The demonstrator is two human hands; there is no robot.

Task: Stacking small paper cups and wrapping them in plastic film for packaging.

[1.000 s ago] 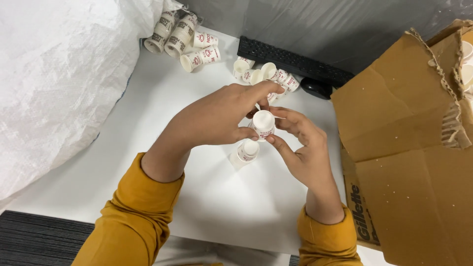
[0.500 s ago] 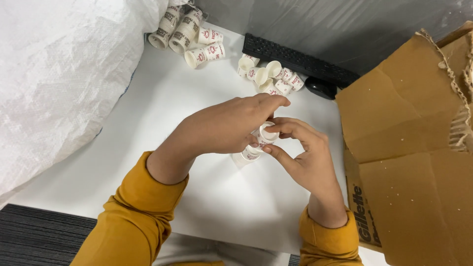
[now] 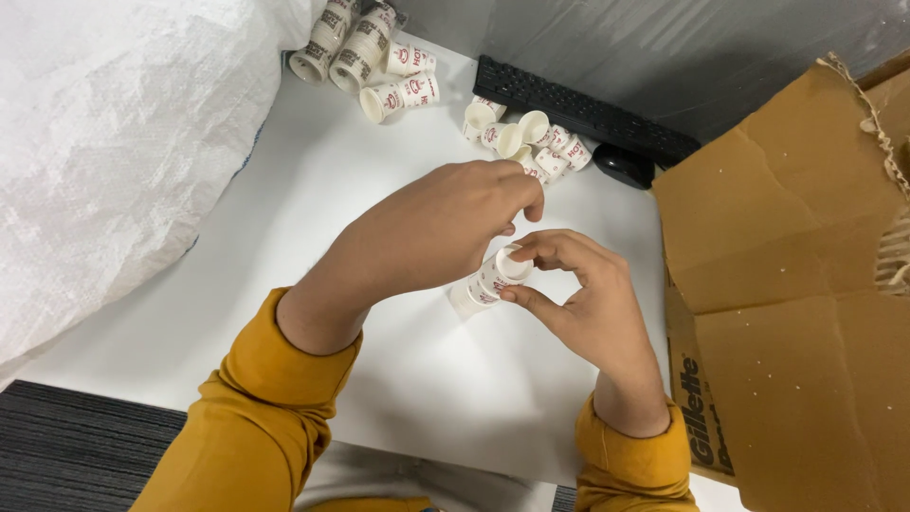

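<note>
Two hands: both meet over the middle of the white table [image 3: 313,190], working on one short stack of small white paper cups with red print [image 3: 488,283].
Right hand: the right hand [image 3: 592,303] has thumb and forefinger pinched on the rim of the top cup, so it is clamped on the stack's open end; the other fingers curl loosely behind.
Left hand: the left hand [image 3: 445,228] arches over the stack from the upper left with its fingertips bent down together near the rim; whether they grip the cup or only touch it is hidden by the hand's own back, so I cannot tell.
Stack position: it lies tilted, mouth toward the right hand, base low and close to the tabletop, between the two hands and partly under the left palm.
Step in hand: judged from the grip, a cup is being seated into, or parted from, the nested stack; which of the two cannot be told.
Next move calls for: a steady pinch on the thin rim and a straight push or pull along the stack's axis, since paper walls crush easily.
Other cups: longer nested rows [image 3: 365,52] lie at the far edge beside the crinkled white plastic sack [image 3: 114,142]; loose cups [image 3: 521,137] sit before the black keyboard [image 3: 578,109].
Right side: a torn brown cardboard box [image 3: 796,284] stands well apart from the stack.
</note>
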